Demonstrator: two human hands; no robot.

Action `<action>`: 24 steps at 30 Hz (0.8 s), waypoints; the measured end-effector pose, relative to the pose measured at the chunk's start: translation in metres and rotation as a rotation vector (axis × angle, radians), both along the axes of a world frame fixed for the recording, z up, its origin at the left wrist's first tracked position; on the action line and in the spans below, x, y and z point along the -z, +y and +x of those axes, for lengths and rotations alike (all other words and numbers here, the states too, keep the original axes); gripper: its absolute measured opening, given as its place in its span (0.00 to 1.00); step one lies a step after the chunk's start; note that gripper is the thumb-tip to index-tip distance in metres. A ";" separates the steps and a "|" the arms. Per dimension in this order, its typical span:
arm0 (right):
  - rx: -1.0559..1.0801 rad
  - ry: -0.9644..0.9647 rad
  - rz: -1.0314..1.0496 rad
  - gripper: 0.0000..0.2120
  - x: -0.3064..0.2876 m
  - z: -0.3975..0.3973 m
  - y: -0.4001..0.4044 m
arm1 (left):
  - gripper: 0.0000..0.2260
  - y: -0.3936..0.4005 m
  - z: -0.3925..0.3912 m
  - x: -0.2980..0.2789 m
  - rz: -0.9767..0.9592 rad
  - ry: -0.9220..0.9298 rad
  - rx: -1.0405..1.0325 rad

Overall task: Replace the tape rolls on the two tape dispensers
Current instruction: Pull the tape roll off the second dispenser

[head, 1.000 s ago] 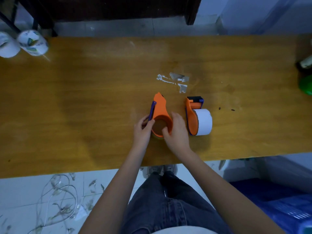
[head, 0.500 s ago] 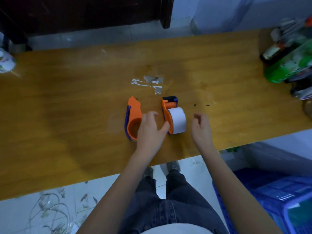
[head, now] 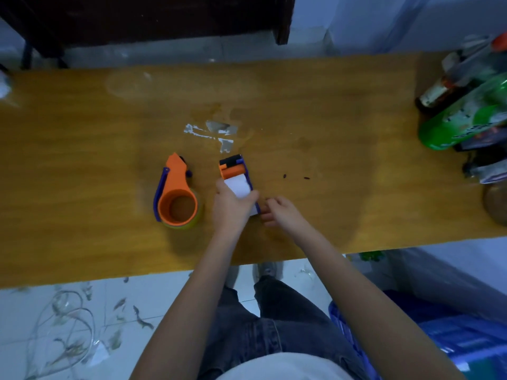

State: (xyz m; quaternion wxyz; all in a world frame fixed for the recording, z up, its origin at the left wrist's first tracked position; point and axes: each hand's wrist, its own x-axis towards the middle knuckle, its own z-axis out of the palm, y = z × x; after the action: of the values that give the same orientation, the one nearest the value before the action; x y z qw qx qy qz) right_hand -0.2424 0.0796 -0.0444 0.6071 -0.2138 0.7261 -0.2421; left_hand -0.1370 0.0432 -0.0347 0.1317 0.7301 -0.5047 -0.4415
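Both my arms reach forward, bare to the elbows. My left hand (head: 231,205) is palm down, fingers curled over and clamped around what it's gripping, thumb out toward the right. My right hand (head: 279,212) sits just beside it, fingers loosely curled, pinching at the near edge.

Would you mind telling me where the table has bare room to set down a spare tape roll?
The wide stretch of table left of the lying dispenser is bare, as is the patch between the right hand and the bottles. It is crowded around the left hand on the white-roll dispenser.
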 end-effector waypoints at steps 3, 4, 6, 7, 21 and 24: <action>0.093 -0.171 0.046 0.20 0.003 -0.004 -0.004 | 0.32 0.001 0.001 0.000 0.020 0.128 -0.128; 0.124 -0.215 0.055 0.18 0.003 -0.005 -0.005 | 0.31 0.001 0.002 0.002 0.009 0.183 -0.154; 0.160 -0.270 0.062 0.13 0.003 -0.006 -0.007 | 0.27 0.002 0.003 0.002 0.028 0.283 -0.184; 0.168 -0.284 0.058 0.12 0.003 -0.006 -0.008 | 0.24 0.003 0.003 -0.001 0.059 0.327 -0.196; 0.106 -0.481 -0.334 0.29 -0.025 -0.028 -0.006 | 0.15 -0.004 0.058 -0.024 0.182 0.849 0.046; 0.080 -0.441 -0.386 0.31 -0.034 -0.028 -0.011 | 0.40 -0.014 0.066 -0.030 0.056 0.653 0.250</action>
State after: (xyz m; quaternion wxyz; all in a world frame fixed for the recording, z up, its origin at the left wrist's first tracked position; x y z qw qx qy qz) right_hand -0.2705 0.0690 -0.0101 0.6884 -0.2387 0.5249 -0.4399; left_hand -0.0710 0.0291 -0.0044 0.2111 0.4862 -0.5093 -0.6780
